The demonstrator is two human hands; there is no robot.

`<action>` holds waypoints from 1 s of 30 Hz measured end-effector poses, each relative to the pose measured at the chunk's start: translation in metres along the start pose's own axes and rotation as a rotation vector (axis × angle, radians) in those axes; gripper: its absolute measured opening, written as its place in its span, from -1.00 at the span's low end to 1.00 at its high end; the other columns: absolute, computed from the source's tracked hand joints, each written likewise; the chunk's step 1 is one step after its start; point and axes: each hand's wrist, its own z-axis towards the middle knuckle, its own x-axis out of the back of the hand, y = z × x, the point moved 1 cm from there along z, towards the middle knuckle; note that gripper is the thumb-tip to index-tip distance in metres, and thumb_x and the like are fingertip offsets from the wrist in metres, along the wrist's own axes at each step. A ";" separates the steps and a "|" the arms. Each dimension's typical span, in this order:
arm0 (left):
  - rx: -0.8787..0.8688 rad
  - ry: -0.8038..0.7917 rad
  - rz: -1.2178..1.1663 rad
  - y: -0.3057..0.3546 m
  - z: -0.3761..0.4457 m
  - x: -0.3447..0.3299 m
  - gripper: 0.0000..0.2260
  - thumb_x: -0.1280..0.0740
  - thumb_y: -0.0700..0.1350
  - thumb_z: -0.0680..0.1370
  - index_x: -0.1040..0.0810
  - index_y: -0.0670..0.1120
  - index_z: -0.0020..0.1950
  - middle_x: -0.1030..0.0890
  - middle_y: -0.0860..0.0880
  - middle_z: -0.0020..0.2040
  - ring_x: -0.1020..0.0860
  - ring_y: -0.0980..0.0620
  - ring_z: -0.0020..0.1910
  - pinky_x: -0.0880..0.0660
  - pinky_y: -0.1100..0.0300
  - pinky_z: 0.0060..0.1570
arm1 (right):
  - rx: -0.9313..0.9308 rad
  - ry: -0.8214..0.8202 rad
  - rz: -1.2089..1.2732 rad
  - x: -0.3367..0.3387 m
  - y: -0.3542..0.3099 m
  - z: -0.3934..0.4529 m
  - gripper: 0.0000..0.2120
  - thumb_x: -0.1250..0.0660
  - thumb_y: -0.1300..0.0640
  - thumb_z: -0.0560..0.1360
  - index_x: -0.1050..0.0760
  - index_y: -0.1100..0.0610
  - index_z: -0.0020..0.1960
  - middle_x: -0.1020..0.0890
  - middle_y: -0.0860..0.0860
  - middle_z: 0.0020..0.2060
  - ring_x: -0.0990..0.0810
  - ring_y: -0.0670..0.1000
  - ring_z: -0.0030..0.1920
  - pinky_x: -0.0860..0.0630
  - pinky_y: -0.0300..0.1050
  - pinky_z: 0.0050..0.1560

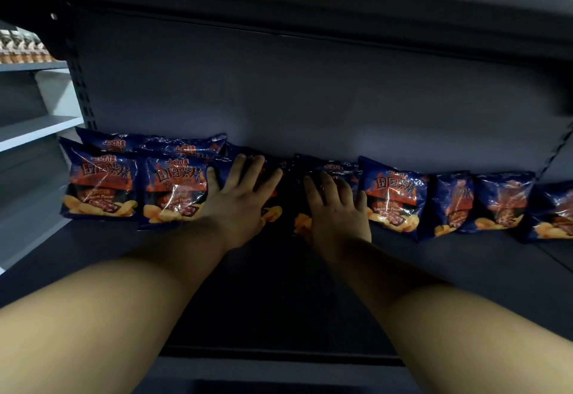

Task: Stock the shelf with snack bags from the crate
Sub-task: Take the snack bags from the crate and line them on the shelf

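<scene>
Both arms reach in from six o'clock onto a dark grey shelf [102, 248], and each hand lies flat on a bag in the middle of a row of dark blue snack bags. The left hand [238, 204] has its fingers straight and spread, pressing on a bag [273, 207] just left of centre — most of that bag is hidden under the palm, only its lower corner with printed chips showing. The right hand [338, 210] is likewise flat, fingers extended and slightly apart, resting on the neighbouring bag [302, 220] at about one o'clock from the left hand; neither hand curls round anything.

The row runs from nine o'clock to three o'clock along the foot of the shelf's back panel [310, 92]. At nine o'clock two bags stand side by side, the far-left bag [99, 186] and the one beside it [173, 192], with more bags [183, 145] lying behind them against the panel. At two to three o'clock a well-lit bag [393, 198] touches the right hand's side, and further bags [502, 201] lean on — overlapping each other toward the edge of view.

At ten o'clock, beyond the shelf upright, lighter shelves [37, 130] carry a line of small bottles [24, 49], too blurred to identify.
</scene>
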 end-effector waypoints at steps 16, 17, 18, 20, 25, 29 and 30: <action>0.005 0.191 -0.031 0.042 -0.038 0.056 -0.55 -0.16 0.09 0.58 -0.26 0.00 0.44 -0.30 -0.04 0.39 -0.25 -0.09 0.36 -0.17 -0.04 0.32 | -0.001 0.066 0.050 0.049 0.000 -0.042 -0.30 -0.22 -0.19 0.54 -0.03 0.04 0.54 -0.17 0.08 0.48 -0.13 0.20 0.46 -0.14 0.25 0.43; 0.012 0.196 -0.039 0.048 -0.043 0.063 -0.60 -0.16 0.08 0.58 -0.33 -0.01 0.38 -0.36 -0.04 0.33 -0.31 -0.08 0.31 -0.23 -0.01 0.25 | -0.004 0.053 0.056 0.054 0.002 -0.047 -0.34 -0.21 -0.18 0.55 -0.08 0.05 0.52 -0.21 0.08 0.47 -0.16 0.19 0.46 -0.16 0.24 0.42; 0.015 0.196 -0.047 0.054 -0.049 0.070 -0.68 -0.15 0.06 0.58 -0.39 -0.02 0.30 -0.43 -0.03 0.26 -0.38 -0.07 0.24 -0.27 0.03 0.16 | -0.008 0.037 0.061 0.060 0.003 -0.053 -0.40 -0.20 -0.16 0.56 -0.13 0.05 0.51 -0.26 0.08 0.45 -0.19 0.19 0.44 -0.19 0.21 0.41; 0.043 0.162 -0.120 0.067 -0.065 0.084 -0.82 -0.15 0.02 0.60 -0.43 -0.02 0.11 -0.52 -0.01 0.09 -0.47 -0.04 0.01 -0.31 0.10 -0.05 | -0.014 0.013 0.077 0.071 0.004 -0.066 -0.53 -0.17 -0.08 0.60 -0.25 0.04 0.46 -0.37 0.08 0.39 -0.29 0.17 0.39 -0.28 0.15 0.33; 0.123 0.090 -0.187 0.097 -0.109 0.100 -0.86 -0.21 -0.07 0.58 -0.38 -0.04 0.11 -0.52 -0.03 -0.10 -0.43 -0.05 -0.20 -0.33 0.15 -0.29 | -0.016 0.027 0.106 0.090 0.004 -0.110 -0.75 -0.17 0.10 0.61 -0.45 0.07 0.25 -0.57 0.09 0.17 -0.54 0.16 0.14 -0.37 -0.07 -0.07; 0.131 0.070 -0.330 0.121 -0.149 0.108 -0.89 -0.23 -0.06 0.56 -0.35 -0.01 0.06 -0.49 -0.02 -0.04 -0.47 -0.11 -0.13 -0.34 0.08 -0.26 | 0.019 0.045 0.187 0.102 0.008 -0.158 -0.82 -0.19 0.06 0.58 -0.47 0.08 0.13 -0.60 0.07 0.01 -0.57 0.17 -0.02 -0.32 -0.07 -0.22; 0.126 0.054 -0.353 0.127 -0.160 0.108 -0.89 -0.24 -0.05 0.56 -0.32 0.00 0.02 -0.45 -0.01 -0.04 -0.47 -0.10 -0.11 -0.34 0.08 -0.24 | 0.023 0.055 0.204 0.102 0.010 -0.170 -0.81 -0.18 0.04 0.58 -0.45 0.08 0.12 -0.60 0.07 -0.01 -0.56 0.17 -0.04 -0.32 -0.06 -0.24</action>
